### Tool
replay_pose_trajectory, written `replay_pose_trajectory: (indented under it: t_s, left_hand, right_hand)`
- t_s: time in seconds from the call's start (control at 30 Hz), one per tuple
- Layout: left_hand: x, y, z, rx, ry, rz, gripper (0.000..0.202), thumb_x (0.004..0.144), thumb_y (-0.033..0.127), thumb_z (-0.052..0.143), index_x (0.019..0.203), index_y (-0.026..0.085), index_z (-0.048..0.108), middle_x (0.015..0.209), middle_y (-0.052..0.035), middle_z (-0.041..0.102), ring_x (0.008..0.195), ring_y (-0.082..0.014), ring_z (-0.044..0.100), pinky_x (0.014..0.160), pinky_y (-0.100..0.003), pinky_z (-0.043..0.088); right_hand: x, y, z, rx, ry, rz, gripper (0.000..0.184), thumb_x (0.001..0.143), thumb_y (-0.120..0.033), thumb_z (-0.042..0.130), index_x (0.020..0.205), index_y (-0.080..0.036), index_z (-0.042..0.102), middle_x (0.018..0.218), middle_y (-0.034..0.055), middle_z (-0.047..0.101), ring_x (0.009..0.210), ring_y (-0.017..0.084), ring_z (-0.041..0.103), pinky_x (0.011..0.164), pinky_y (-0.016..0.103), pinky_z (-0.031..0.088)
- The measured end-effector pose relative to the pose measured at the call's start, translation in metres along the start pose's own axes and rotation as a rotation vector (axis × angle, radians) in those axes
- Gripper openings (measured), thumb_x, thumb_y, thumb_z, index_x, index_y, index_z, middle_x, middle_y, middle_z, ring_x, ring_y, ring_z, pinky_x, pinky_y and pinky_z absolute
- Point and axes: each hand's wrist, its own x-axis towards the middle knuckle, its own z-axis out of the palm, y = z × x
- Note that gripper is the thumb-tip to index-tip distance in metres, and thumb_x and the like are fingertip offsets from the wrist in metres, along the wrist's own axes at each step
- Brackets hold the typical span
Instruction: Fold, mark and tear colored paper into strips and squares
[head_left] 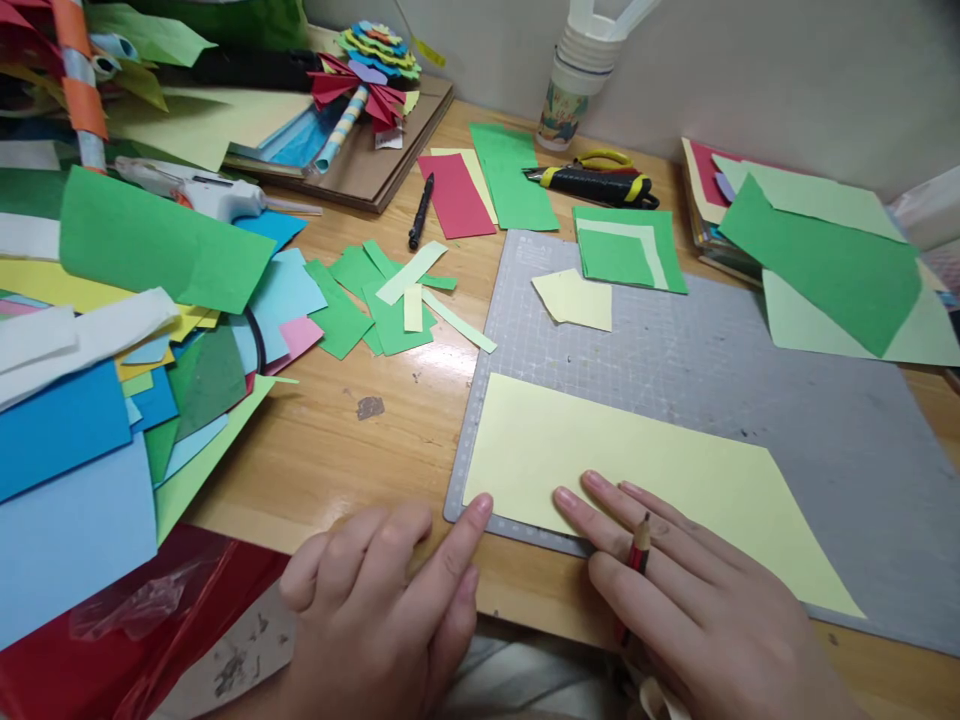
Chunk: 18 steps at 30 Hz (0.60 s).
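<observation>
A pale yellow sheet of paper (630,450) with a slanted right end lies flat on the grey cutting mat (840,480). My left hand (390,590) touches the sheet's near left corner with its outstretched index fingertip; its other fingers are loosely bent and hold nothing. My right hand (697,590) rests on the sheet's near edge, fingertips spread on the paper. A short pencil (640,550) with a dark red body is held between fingers of that hand, point up. Farther back on the mat are a small pale yellow scrap (576,300) and some green paper pieces (626,250).
Green paper scraps (397,310) and a black pen (421,212) lie left of the mat. Behind it are pliers (600,185) and stacked cups (566,95). Coloured paper (67,430) and a glue gun (195,188) crowd the left; another paper pile (832,260) sits right.
</observation>
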Motion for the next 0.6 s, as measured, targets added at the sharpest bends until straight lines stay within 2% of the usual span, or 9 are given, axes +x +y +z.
replay_pose_trajectory:
  t_s: [0.33,0.6]
  left_hand:
    - [0.010,0.008,0.001,-0.055,0.087,-0.098,0.030,0.088,0.027,0.056,0.116,0.028,0.069,0.084,-0.0028,0.058,0.073,-0.0159,0.052,0.072,-0.034,0.036]
    - [0.010,0.008,0.000,-0.058,0.106,-0.113,0.029,0.088,0.026,0.056,0.113,0.028,0.070,0.081,-0.0024,0.059,0.073,-0.0157,0.052,0.072,-0.034,0.036]
  right_hand:
    - [-0.001,0.000,0.000,0.069,-0.015,0.030,0.021,0.092,-0.012,0.044,0.089,-0.015,0.065,0.139,0.0086,0.057,0.138,0.025,0.040,0.117,0.036,0.028]
    - [0.000,0.001,0.000,0.089,-0.007,0.027,0.022,0.091,-0.009,0.045,0.090,-0.015,0.066,0.138,0.0092,0.058,0.138,0.025,0.041,0.116,0.036,0.029]
